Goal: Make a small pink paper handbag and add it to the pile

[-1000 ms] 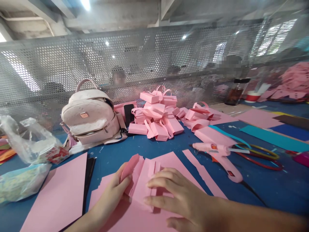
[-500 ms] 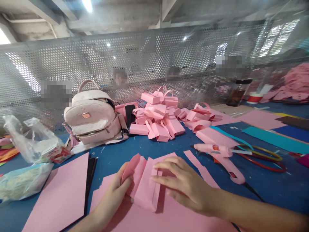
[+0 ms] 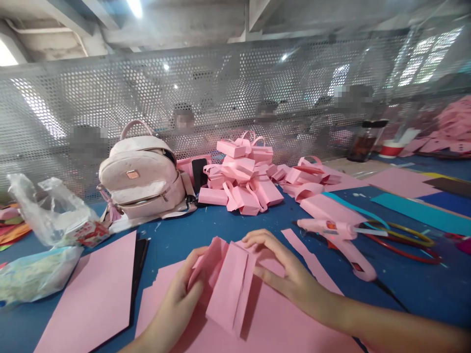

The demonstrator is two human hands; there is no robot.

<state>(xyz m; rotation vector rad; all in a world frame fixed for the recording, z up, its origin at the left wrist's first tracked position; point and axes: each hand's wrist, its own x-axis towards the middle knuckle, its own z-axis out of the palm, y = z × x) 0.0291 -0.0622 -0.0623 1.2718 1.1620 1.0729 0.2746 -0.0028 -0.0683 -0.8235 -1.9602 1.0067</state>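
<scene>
Already creased into upright walls, the folded pink paper piece (image 3: 230,279) sits just before the pink glue gun (image 3: 340,240), gripped by left hand (image 3: 180,299) and right hand (image 3: 283,269) (unglued, no handle); beyond it, finished pink paper boxes (image 3: 243,179).

Pink folded paper (image 3: 230,282), pink glue gun (image 3: 340,240), pale pink backpack (image 3: 142,179), blue table (image 3: 228,223).
</scene>
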